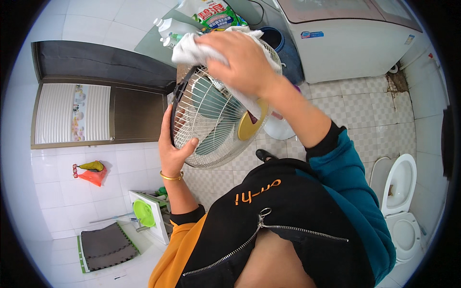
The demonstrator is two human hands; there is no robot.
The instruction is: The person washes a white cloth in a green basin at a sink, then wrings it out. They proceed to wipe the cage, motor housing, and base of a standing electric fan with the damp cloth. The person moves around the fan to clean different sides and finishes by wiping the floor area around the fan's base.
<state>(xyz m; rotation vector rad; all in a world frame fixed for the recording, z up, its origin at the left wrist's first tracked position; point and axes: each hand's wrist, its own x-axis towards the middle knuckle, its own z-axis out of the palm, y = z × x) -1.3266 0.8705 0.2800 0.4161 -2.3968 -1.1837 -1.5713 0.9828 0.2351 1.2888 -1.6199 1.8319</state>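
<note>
An electric fan's head with a white wire grille (pixel 223 133), a yellow centre cap (pixel 248 127) and green blades stands tilted before me. My left hand (pixel 176 144) grips the dark rim of the grille at its left side, thumb on the wires. At the upper rim my right hand (pixel 239 63), slightly blurred, holds a white cloth (pixel 187 50) against the grille. Part of the cloth drapes over the top and front of the fan. The fan's lower part and base are hidden.
Bottles (pixel 176 28) and a detergent bag (pixel 216 14) stand behind the fan. Beside them are a blue barrel (pixel 288 57) and a washing machine (pixel 345 46). A toilet (pixel 399 187) is at the right, a sink cabinet with a green basin (pixel 144 213) at lower left, a door (pixel 138 113) at left.
</note>
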